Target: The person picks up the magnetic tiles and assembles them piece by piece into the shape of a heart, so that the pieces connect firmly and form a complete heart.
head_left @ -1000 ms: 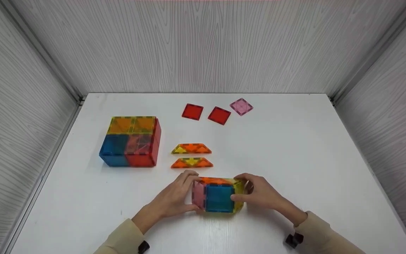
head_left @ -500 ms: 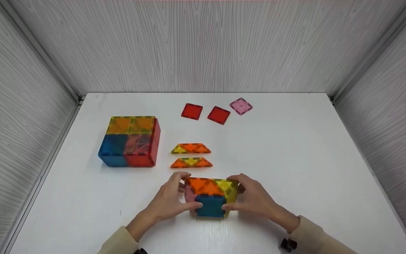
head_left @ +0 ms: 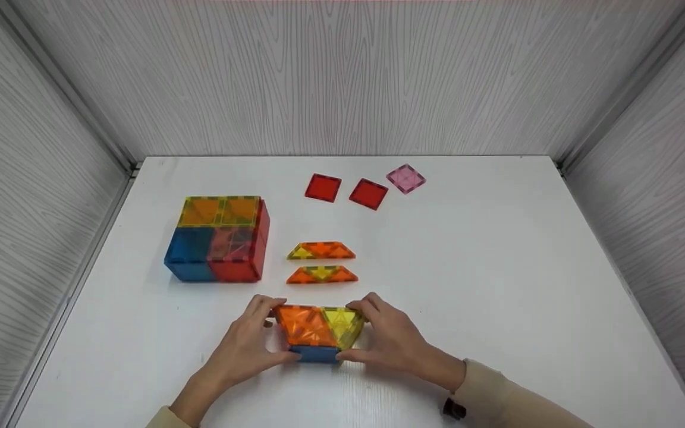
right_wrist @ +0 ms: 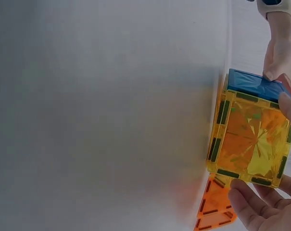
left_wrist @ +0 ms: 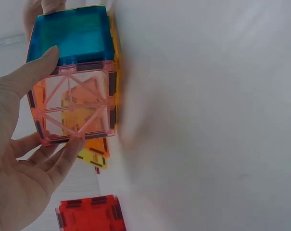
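A small hollow block of see-through magnetic tiles point(head_left: 310, 327) is between my two hands near the front of the white table. Its top is a trapezoid of orange and yellow triangles, and a blue square tile point(left_wrist: 75, 38) forms the side towards me. My left hand point(head_left: 241, 345) grips the end with the pink square tile point(left_wrist: 78, 103), thumb on the blue tile. At the opposite end, my right hand point(head_left: 399, 342) holds the yellow square tile point(right_wrist: 253, 139), thumb at the blue tile's edge and fingers at the far side.
Just beyond the block lie two flat orange-and-yellow trapezoids point(head_left: 321, 250), one behind the other. A larger box of yellow, blue and red tiles point(head_left: 217, 238) stands to the left. Two red square tiles point(head_left: 323, 188) and a pink one point(head_left: 406, 178) lie farther back.
Both hands have carried the block to the left. It has tipped so that the orange-and-yellow trapezoid faces up and less of the blue side shows. The other tiles stay put.
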Demonstrator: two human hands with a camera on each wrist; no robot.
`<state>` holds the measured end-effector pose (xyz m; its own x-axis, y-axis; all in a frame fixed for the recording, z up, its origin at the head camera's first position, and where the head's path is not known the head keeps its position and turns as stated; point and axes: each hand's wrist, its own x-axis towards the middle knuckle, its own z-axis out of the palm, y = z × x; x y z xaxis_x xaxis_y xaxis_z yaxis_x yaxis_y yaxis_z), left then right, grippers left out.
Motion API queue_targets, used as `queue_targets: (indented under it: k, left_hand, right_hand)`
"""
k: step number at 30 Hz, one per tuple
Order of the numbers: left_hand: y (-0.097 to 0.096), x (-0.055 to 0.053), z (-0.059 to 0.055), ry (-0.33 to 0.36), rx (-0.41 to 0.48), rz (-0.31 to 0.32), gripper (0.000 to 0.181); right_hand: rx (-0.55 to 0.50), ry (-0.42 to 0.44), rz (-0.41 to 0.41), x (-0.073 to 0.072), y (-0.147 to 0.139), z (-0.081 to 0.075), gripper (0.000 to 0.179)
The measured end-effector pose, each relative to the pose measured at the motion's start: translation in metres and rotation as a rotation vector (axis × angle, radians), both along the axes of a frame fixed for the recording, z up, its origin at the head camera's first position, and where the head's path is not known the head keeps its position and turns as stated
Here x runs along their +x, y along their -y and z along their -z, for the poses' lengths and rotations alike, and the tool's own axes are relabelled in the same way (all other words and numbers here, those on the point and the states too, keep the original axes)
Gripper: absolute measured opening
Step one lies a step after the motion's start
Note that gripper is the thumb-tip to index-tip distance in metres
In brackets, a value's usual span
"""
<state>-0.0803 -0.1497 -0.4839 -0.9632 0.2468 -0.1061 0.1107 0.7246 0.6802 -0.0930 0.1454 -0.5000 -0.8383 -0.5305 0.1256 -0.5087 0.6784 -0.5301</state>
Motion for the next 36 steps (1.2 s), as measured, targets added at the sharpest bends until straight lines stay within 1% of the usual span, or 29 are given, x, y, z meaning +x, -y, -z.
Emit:
queue_targets:
  k: [5, 9, 14, 19, 24, 31, 33, 36]
  left_hand:
    - [0.021, 0.004, -0.002, 0.008, -0.03, -0.05, 0.089]
    - [0.038, 0.005, -0.005, 0.026, -0.043, -0.075, 0.089]
    - [0.059, 0.005, -0.007, 0.033, -0.079, -0.099, 0.089]
    - [0.078, 0.007, -0.011, 0.03, -0.124, -0.124, 0.092]
    - [0.096, 0.005, -0.01, 0.017, -0.151, -0.144, 0.093]
    - [0.117, -0.003, -0.008, -0.029, -0.14, -0.165, 0.095]
    - [0.122, -0.005, -0.007, -0.038, -0.133, -0.171, 0.094]
    - [0.13, -0.009, -0.007, -0.053, -0.125, -0.176, 0.093]
  right_hand:
    - [0.084, -0.028, -0.004, -0.001, 0.027, -0.003, 0.081]
    - [0.14, -0.063, -0.028, -0.005, 0.047, -0.006, 0.082]
    - [0.189, -0.127, -0.062, -0.012, 0.072, -0.008, 0.082]
    - [0.204, -0.184, -0.091, -0.019, 0.096, -0.007, 0.084]
    - [0.206, -0.171, -0.091, -0.028, 0.118, -0.007, 0.085]
    - [0.197, -0.116, -0.074, -0.041, 0.143, -0.009, 0.078]
    - [0.191, -0.112, -0.071, -0.044, 0.149, -0.009, 0.078]
    - [0.188, -0.134, -0.065, -0.048, 0.157, -0.008, 0.077]
